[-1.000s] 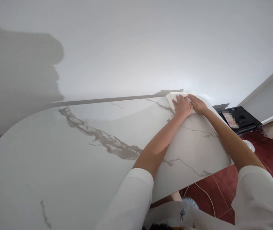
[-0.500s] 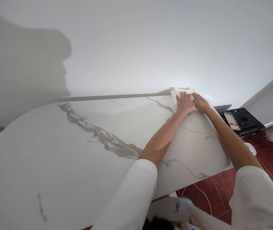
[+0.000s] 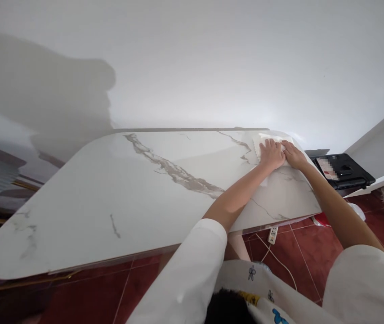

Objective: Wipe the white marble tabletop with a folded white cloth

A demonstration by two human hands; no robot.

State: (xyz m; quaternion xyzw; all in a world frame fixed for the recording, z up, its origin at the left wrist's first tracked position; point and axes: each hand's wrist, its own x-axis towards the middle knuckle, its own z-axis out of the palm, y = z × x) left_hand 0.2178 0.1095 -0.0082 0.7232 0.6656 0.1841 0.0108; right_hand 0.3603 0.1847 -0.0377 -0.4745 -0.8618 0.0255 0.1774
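Note:
A white cloth (image 3: 262,140) with a zigzag edge lies at the far right corner of a white marble-patterned tabletop (image 3: 118,189). On top of it, my left hand (image 3: 271,154) presses down, fingers spread and slightly bent. My right hand (image 3: 293,155) rests beside it, touching the left at the fingertips, with its fingers stretched out flat over the cloth's right part. Both palms face down, and part of the cloth is hidden under them.
The table's back edge runs along a white wall (image 3: 192,63). Right of the table sits a black case (image 3: 359,168) with a flat item on it. Below, a power strip (image 3: 273,235) and its white cord lie on the red tiled floor (image 3: 300,261).
Both hands and the cloth have shifted a little right and down in the picture. The view has also moved, showing more of the table's left end and the power strip.

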